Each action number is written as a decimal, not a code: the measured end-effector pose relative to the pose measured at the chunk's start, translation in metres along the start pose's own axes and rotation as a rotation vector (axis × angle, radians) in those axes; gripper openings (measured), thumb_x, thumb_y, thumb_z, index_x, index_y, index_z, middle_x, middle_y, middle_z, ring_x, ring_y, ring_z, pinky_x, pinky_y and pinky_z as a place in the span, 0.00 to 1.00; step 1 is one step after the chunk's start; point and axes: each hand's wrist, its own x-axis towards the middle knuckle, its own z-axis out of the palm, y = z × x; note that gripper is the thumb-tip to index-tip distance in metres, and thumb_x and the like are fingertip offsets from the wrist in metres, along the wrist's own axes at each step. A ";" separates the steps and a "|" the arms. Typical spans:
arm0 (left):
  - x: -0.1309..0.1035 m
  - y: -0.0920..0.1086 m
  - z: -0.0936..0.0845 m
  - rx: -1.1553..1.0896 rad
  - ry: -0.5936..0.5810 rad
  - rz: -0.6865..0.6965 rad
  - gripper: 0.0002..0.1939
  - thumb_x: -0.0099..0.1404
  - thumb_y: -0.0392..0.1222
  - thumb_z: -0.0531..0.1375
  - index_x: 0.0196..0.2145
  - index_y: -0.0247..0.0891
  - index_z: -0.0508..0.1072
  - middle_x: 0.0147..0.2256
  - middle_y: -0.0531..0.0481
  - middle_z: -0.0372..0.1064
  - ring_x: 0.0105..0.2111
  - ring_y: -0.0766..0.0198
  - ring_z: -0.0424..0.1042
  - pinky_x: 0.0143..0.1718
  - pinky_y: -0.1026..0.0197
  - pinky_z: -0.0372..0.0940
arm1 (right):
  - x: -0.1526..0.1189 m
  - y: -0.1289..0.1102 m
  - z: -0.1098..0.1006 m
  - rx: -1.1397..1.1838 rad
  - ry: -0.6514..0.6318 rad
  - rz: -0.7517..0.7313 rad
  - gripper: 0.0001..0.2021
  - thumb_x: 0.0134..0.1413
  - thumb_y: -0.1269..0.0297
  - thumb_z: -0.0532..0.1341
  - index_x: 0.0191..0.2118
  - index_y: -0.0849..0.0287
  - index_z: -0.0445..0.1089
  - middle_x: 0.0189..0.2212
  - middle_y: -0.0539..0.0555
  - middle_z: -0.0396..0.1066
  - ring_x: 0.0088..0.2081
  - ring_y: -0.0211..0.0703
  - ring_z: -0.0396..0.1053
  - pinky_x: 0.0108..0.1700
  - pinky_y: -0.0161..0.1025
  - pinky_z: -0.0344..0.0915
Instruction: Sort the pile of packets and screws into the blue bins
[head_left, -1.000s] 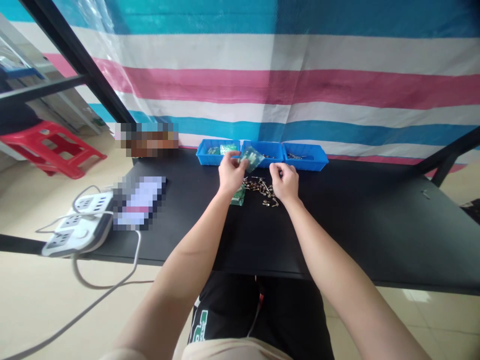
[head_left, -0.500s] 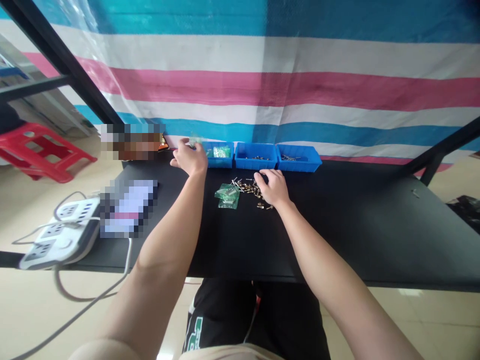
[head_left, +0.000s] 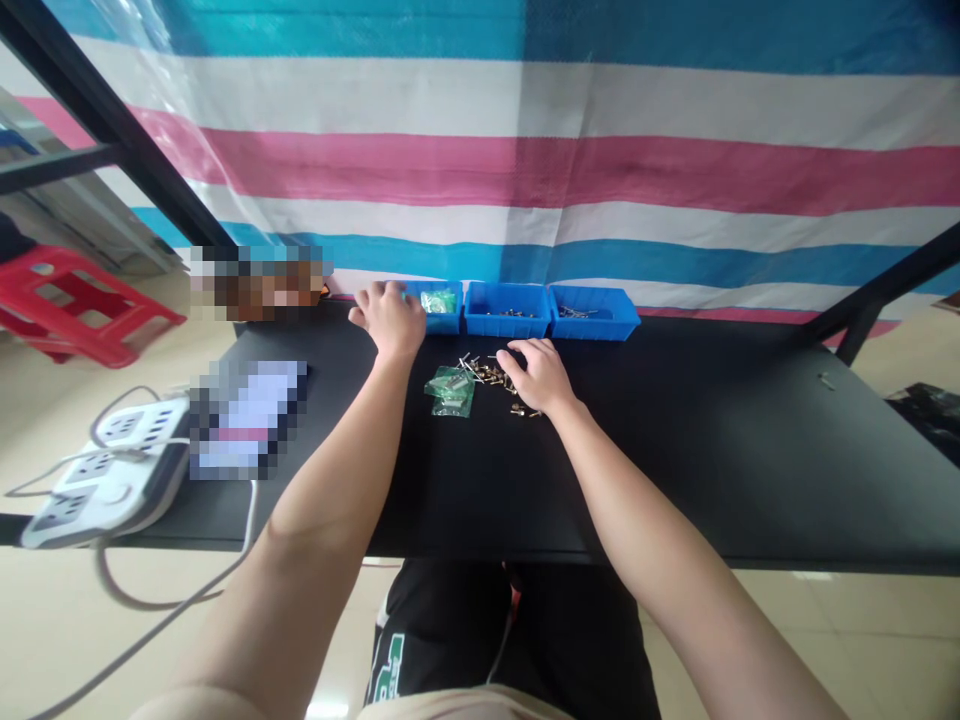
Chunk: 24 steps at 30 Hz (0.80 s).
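Note:
My left hand (head_left: 388,318) reaches over the left end of the left blue bin (head_left: 448,322), its fingers spread and thumb out to the side. I see no bag in it, though its fingertips are partly hidden. Small green-tinted plastic bags (head_left: 438,302) lie inside that bin. My right hand (head_left: 536,375) rests at the right side of a loose pile of small brass-coloured and silver metal pieces (head_left: 491,374), thumb apart from the bent fingers. Left of the pile, green plastic bags (head_left: 450,392) with pale pieces inside lie on the black table (head_left: 480,490).
The middle blue bin (head_left: 507,324) and the right blue bin (head_left: 596,328) hold small metal parts. A white power strip (head_left: 112,470) with cables and a blurred-out phone-like device (head_left: 251,415) are on the left. A red stool (head_left: 82,300) stands beyond. Striped sheeting (head_left: 525,170) hangs behind.
My left hand has shifted slightly right and down at the left bin; the green bag seen at its fingertips is out of sight. My right hand stays by the pile.

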 end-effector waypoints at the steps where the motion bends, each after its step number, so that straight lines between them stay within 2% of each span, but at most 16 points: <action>1: -0.002 0.000 0.001 0.015 -0.032 0.048 0.20 0.67 0.41 0.48 0.48 0.40 0.76 0.53 0.38 0.70 0.58 0.41 0.59 0.56 0.39 0.52 | 0.000 0.000 0.000 -0.001 -0.006 -0.007 0.27 0.65 0.43 0.51 0.49 0.61 0.76 0.47 0.61 0.77 0.52 0.57 0.68 0.57 0.53 0.63; 5: -0.006 0.002 0.005 0.094 -0.107 0.114 0.23 0.69 0.46 0.45 0.41 0.37 0.79 0.47 0.36 0.75 0.58 0.38 0.58 0.56 0.36 0.49 | 0.000 0.000 0.001 -0.004 -0.019 -0.018 0.28 0.65 0.43 0.51 0.49 0.61 0.76 0.48 0.61 0.76 0.52 0.57 0.68 0.57 0.54 0.64; 9: -0.005 0.006 0.001 0.123 -0.135 0.099 0.28 0.71 0.53 0.42 0.43 0.35 0.79 0.48 0.34 0.74 0.60 0.36 0.55 0.59 0.35 0.46 | 0.000 0.000 0.000 -0.004 -0.030 -0.014 0.28 0.65 0.42 0.50 0.49 0.60 0.76 0.48 0.61 0.76 0.53 0.58 0.68 0.57 0.54 0.63; 13: -0.009 0.008 -0.006 0.085 -0.146 0.090 0.27 0.69 0.54 0.45 0.46 0.34 0.77 0.51 0.31 0.71 0.61 0.34 0.54 0.59 0.33 0.46 | 0.000 -0.002 -0.001 0.004 -0.041 -0.009 0.27 0.66 0.43 0.50 0.48 0.59 0.76 0.48 0.61 0.76 0.53 0.57 0.68 0.57 0.54 0.63; 16: -0.018 0.009 -0.012 0.029 -0.100 0.125 0.24 0.69 0.51 0.48 0.49 0.36 0.76 0.57 0.33 0.67 0.60 0.35 0.55 0.59 0.34 0.49 | 0.000 -0.001 -0.001 0.036 -0.041 -0.015 0.26 0.68 0.48 0.46 0.47 0.57 0.77 0.47 0.58 0.77 0.52 0.54 0.69 0.57 0.52 0.62; 19: -0.030 0.012 -0.018 -0.026 -0.098 0.156 0.19 0.66 0.46 0.52 0.49 0.37 0.75 0.57 0.34 0.66 0.59 0.38 0.58 0.58 0.37 0.55 | 0.000 0.002 -0.002 0.053 -0.024 -0.016 0.25 0.70 0.54 0.44 0.44 0.56 0.77 0.47 0.57 0.77 0.52 0.53 0.69 0.59 0.52 0.61; 22: -0.040 0.014 -0.025 -0.068 -0.182 0.230 0.18 0.64 0.43 0.54 0.48 0.37 0.76 0.51 0.35 0.69 0.55 0.44 0.64 0.57 0.44 0.60 | 0.000 0.001 -0.006 0.052 -0.030 -0.029 0.23 0.69 0.56 0.46 0.46 0.57 0.77 0.48 0.58 0.76 0.53 0.53 0.69 0.59 0.51 0.62; 24: -0.044 0.014 -0.029 -0.059 -0.310 0.305 0.16 0.63 0.43 0.55 0.45 0.37 0.77 0.46 0.37 0.72 0.51 0.47 0.69 0.54 0.49 0.64 | -0.001 -0.001 -0.010 0.065 -0.088 -0.100 0.20 0.66 0.54 0.52 0.52 0.59 0.75 0.52 0.59 0.75 0.55 0.53 0.68 0.60 0.51 0.62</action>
